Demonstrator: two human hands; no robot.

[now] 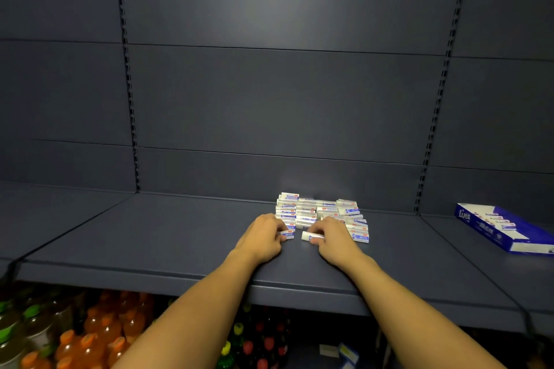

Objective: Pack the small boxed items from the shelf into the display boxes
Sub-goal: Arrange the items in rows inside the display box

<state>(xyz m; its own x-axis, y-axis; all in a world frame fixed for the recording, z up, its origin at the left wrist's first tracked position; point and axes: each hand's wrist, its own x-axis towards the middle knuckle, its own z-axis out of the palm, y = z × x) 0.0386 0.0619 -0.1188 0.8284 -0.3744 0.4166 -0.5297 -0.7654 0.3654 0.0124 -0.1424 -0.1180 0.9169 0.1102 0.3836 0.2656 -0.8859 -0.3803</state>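
At the bottom of the view, under the front lip of a dark grey shelf (168, 237), rows of drink bottles (99, 335) with orange and green caps stand on a lower level, dim and partly blurred. Two bare forearms reach up and forward from the lower edge onto the shelf surface. The left hand (263, 237) lies knuckles up, its fingers curled around a small white and blue box (287, 235) at the near left edge of the pile. The right hand (332, 238), just beside it, pinches another small white box (308, 236) that lies lengthwise between the two hands; the two hands are close but apart. Directly behind the fingers sits the pile of small boxed items (320, 213), white with blue print and red marks, stacked in several uneven columns against the back of the shelf. Well off to the right, on the neighbouring shelf section, a blue and white display box (506, 229) lies open and tilted, with a row of the same small boxes inside it. Behind everything rises the plain dark back panel (284, 93), with slotted uprights on either side.
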